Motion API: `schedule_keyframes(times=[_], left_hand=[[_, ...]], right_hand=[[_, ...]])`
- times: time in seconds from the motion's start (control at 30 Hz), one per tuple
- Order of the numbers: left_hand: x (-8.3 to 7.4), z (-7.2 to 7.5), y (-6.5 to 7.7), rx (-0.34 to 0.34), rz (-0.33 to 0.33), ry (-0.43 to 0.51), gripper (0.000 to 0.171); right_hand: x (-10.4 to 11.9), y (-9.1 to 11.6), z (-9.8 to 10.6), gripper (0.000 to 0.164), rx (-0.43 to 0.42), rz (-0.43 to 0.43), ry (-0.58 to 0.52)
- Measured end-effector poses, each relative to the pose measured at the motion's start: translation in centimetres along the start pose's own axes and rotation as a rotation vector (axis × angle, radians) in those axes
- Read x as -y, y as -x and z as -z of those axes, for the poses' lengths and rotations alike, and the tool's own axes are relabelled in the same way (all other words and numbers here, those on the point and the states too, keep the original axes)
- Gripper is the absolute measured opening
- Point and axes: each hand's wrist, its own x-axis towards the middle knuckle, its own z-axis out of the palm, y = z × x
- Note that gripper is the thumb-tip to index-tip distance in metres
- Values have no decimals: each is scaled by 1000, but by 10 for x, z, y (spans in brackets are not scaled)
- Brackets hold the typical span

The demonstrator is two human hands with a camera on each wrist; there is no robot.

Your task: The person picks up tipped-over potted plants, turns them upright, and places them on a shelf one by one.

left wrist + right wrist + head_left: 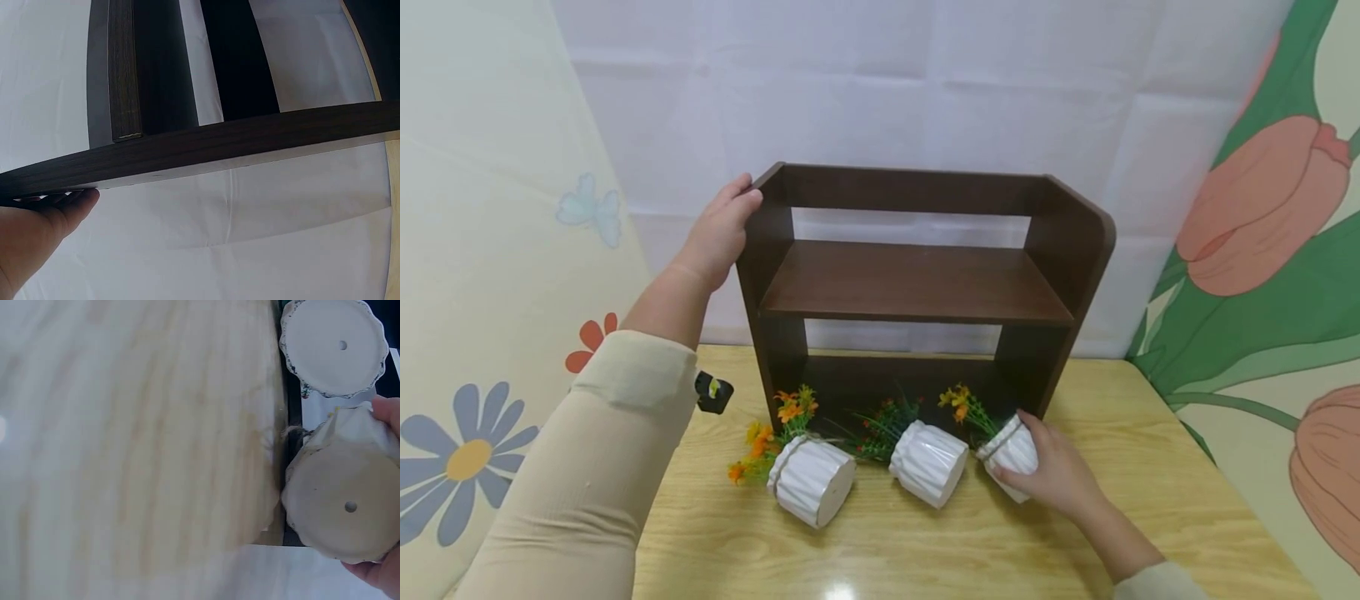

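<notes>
A dark brown two-tier wooden shelf [917, 279] stands upright on the table. My left hand [718, 233] rests against the outside of its left side panel near the top; in the left wrist view the fingers [78, 206] lie along that panel [206, 147]. With my right hand [1063, 475] I grip a white ribbed flower pot [1015, 458], thumb and fingers on opposite sides. The pot lies tilted, its yellow flowers [958, 402] toward the shelf. Its round base [340, 500], with a small hole, faces the right wrist camera.
Two similar white pots lie on their sides in front of the shelf, one in the middle [928, 467] with red-dotted greenery, one at left [812, 479] with orange flowers. A small black object [712, 392] shows beside the left sleeve. Behind hangs white cloth [880, 83].
</notes>
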Motion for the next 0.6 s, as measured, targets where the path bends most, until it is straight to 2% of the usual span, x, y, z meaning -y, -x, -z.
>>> schedule_keyframes(times=[0.3, 0.6], left_hand=[[-1, 1, 2, -6, 11, -14, 64], [-1, -1, 2, -1, -3, 8, 64]], right_hand=[[-1, 2, -2, 93, -35, 28, -38], [-8, 11, 3, 98, 19, -46, -101]])
